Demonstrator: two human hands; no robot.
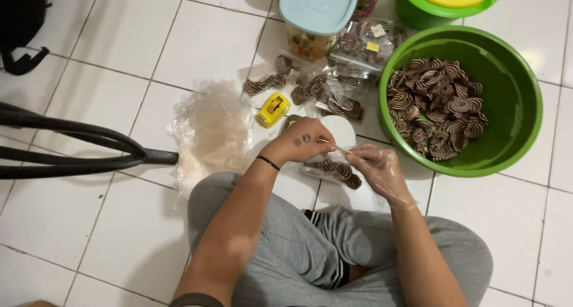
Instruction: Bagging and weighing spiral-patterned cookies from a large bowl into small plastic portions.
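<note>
Pinching the top edge of a small clear plastic bag of brown-and-cream spiral biscuits (334, 169), the bare left hand (303, 143) and the right hand (376, 168), which wears a thin transparent glove, meet just in front of the big green plastic basin (513, 104). Both hands are closed on the bag's mouth, fingertips drawn together on the film. The bag lies on the white tiled floor (119, 50), close beside the basin's near rim and just above the person's crossed grey-trousered legs (286, 247). It looks light and limp, the film slick and quick to crumple, while the biscuits inside seem brittle; the empty top margin is probably the safest hold, not the filled belly. A yellow tape dispenser (273, 109) sits left of the basin, near more filled bags (334, 92).
</note>
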